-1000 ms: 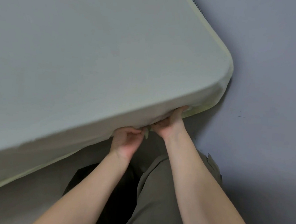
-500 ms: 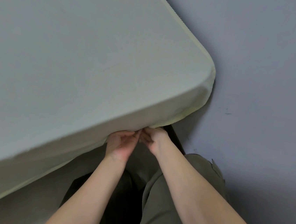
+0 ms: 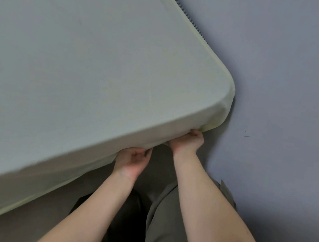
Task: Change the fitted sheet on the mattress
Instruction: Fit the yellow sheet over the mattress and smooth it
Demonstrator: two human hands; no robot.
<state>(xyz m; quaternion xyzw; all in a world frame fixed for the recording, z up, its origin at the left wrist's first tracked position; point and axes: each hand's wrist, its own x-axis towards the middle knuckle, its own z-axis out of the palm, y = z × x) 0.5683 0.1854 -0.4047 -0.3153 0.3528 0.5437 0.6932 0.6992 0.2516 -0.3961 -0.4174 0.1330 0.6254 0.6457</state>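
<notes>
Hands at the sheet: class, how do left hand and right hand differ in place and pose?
The left hand sits farther from the corner of the sheet; the right hand is beside it. The left hand shows its palm, fingers curled; the right hand's fingertips are hidden under the sheet. Both hold the sheet's lower edge.

I get dim, flat, even light, the frame slightly soft. Shadow pools beneath the pale green fabric fitted sheet (image 3: 101, 65) and beside its corner on the grey-blue wall (image 3: 287, 75).

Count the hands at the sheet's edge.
2. The left hand pinches the sheet at its hem on the near side; the right hand reaches under it nearer the corner, grip hidden.
</notes>
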